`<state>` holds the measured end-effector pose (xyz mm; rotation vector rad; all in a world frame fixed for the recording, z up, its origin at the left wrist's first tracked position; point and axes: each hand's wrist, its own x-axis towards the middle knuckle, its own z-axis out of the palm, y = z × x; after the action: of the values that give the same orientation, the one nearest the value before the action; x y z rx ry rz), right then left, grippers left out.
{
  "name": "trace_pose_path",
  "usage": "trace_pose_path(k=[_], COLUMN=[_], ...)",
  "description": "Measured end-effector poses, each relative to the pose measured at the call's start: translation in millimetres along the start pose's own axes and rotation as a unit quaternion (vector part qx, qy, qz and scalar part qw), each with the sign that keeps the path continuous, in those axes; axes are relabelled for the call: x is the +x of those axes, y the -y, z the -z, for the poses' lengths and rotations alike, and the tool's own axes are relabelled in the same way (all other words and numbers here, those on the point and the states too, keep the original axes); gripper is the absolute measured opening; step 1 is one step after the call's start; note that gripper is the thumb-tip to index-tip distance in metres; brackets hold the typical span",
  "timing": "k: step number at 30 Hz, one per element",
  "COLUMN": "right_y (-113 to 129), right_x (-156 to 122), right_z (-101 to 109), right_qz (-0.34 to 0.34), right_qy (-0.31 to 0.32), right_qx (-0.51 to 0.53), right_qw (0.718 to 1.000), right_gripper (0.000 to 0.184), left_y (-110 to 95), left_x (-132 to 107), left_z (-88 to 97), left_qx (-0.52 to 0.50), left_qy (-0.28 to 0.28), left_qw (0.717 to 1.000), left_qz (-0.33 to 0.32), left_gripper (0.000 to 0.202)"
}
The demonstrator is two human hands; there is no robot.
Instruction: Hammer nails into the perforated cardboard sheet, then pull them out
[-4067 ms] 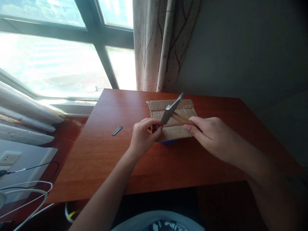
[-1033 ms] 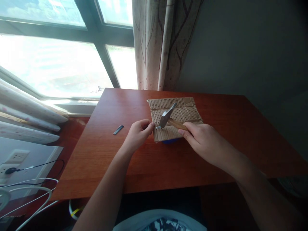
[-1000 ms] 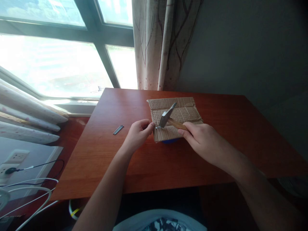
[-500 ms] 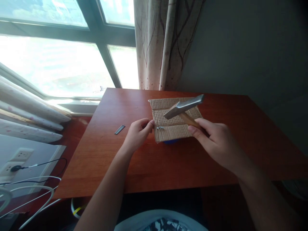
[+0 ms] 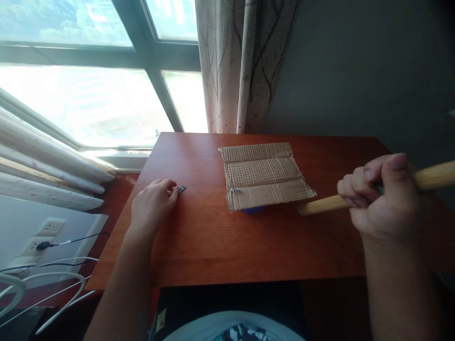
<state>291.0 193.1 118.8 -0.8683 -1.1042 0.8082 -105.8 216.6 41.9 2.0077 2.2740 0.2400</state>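
My left hand [image 5: 155,203] is low over the tabletop at the left, its thumb and fingers pinched at one end of a small bunch of dark nails [image 5: 182,189]. How many it grips is hidden. My right hand [image 5: 386,196] is closed in a fist round the wooden handle of a hammer [image 5: 322,206], raised at the right, with the hammer's head out of view. Between the hands lies a creased cardboard sheet [image 5: 270,191], dotted with rows of holes. Several short nails [image 5: 235,190] stand close together near its left edge.
A blue object [image 5: 253,210] shows under the cardboard's front edge. The reddish wooden table [image 5: 227,251] stands by a window with curtains [image 5: 223,71]. At the lower left, cables [image 5: 74,277] hang near a wall socket [image 5: 35,247].
My left hand has left the cardboard's edge and moved left to the loose nails. My right hand has swung the hammer up and right, away from above the cardboard.
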Motion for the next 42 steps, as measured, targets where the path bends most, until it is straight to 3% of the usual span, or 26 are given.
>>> trace_pose_path(k=[12, 18, 21, 24, 26, 28, 30, 32, 34, 38, 42], right_y=[-20, -27, -28, -29, -29, -30, -31, -32, -33, -36, -36], right_x=[-13, -20, -25, -30, -31, -32, -31, -30, -30, -32, -34], right_z=[3, 1, 0, 0, 0, 0, 1, 1, 1, 0, -1], right_qz=[-0.055, -0.021, 0.016, 0.046, 0.044, 0.035, 0.031, 0.034, 0.038, 0.041, 0.041], right_qy=[-0.007, -0.021, -0.031, -0.036, -0.038, -0.04, -0.04, -0.034, -0.027, -0.019, -0.035], right_qx=[-0.021, 0.003, 0.015, 0.004, 0.001, 0.0, 0.002, 0.001, -0.005, -0.028, -0.052], right_qw=[0.998, 1.0, 0.999, 0.998, 0.998, 0.999, 0.999, 0.999, 0.999, 0.999, 0.997], right_gripper=[0.035, 0.028, 0.027, 0.028, 0.029, 0.029, 0.028, 0.029, 0.029, 0.032, 0.036], left_y=[-8, -9, -8, -10, -17, -30, -50, -73, -95, -120, -125], left_x=[7, 11, 13, 13, 12, 8, 1, -8, -15, -19, -17], left_z=[2.7, 2.0, 1.3, 1.9, 4.3, 8.6, 14.0, 18.2, 19.0, 9.9, 0.3], left_qx=[0.091, 0.102, 0.09, 0.018, -0.105, -0.278, -0.436, -0.519, -0.554, -0.515, -0.445], left_qy=[0.051, 0.042, 0.012, -0.055, -0.093, -0.105, -0.095, -0.082, -0.074, -0.065, -0.081], left_qw=[0.994, 0.994, 0.996, 0.998, 0.99, 0.954, 0.894, 0.849, 0.825, 0.842, 0.873], left_qz=[-0.013, -0.014, -0.008, -0.011, -0.021, -0.029, -0.034, -0.054, -0.085, -0.148, -0.18], left_gripper=[0.034, 0.027, 0.022, 0.018, 0.017, 0.018, 0.02, 0.02, 0.019, 0.013, 0.008])
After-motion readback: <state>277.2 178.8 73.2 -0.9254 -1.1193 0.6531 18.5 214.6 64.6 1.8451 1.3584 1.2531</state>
